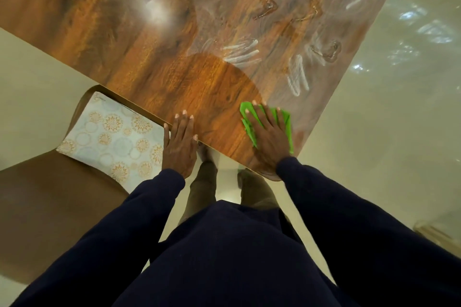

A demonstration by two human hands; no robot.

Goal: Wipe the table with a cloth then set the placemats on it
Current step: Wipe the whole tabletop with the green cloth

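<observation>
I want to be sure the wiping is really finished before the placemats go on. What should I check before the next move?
1. Green cloth flat under the right hand: ok.
2. Left hand resting open on the table edge, holding nothing: ok.
3. Tabletop wiped clean: not ok, whitish streaks show on the right part.
4. Placemats close by, on the chair seat beside the left hand: ok.
5. How many placemats are stacked: cannot tell.
</observation>
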